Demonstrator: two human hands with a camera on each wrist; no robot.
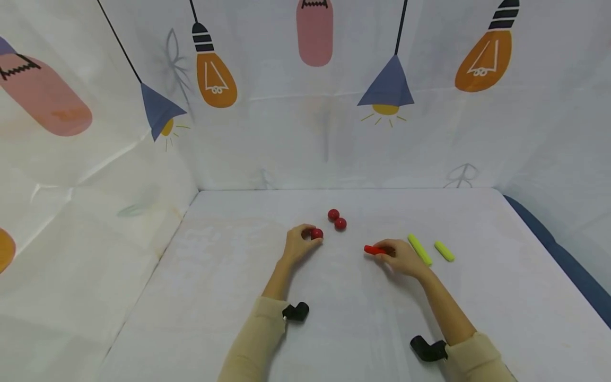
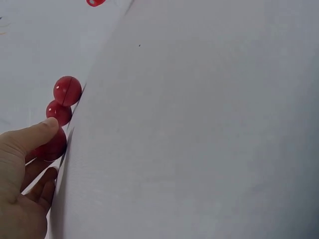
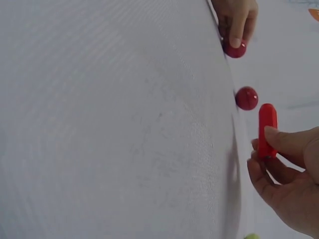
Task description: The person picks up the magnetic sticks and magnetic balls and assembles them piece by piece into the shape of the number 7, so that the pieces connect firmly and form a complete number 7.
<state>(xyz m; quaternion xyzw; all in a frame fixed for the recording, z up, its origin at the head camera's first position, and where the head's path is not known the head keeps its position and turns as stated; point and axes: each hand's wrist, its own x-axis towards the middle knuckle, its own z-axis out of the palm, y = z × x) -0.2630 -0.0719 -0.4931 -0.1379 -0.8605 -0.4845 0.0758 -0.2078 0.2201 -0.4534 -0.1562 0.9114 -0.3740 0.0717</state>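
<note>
My left hand (image 1: 297,243) pinches a shiny red ball (image 1: 317,233) between thumb and fingers, low over the white table. In the left wrist view the thumb lies across this ball (image 2: 52,148). Two more red balls, one (image 1: 333,215) behind the other (image 1: 340,224), sit close together just beyond it. To the right, my right hand (image 1: 402,257) grips a short red stick (image 1: 373,250) with its rounded end pointing left. Seen from the right wrist, thumb and fingertips hold the lower part of the red stick (image 3: 267,117), and the fingers partly hide it.
Beside the right hand lie two yellow-green sticks, a longer one (image 1: 420,250) and a shorter one (image 1: 444,251). The white table (image 1: 215,318) ends at a cloth backdrop (image 1: 286,143) printed with lamps and bulbs. A dark blue edge (image 1: 558,249) runs along the right side.
</note>
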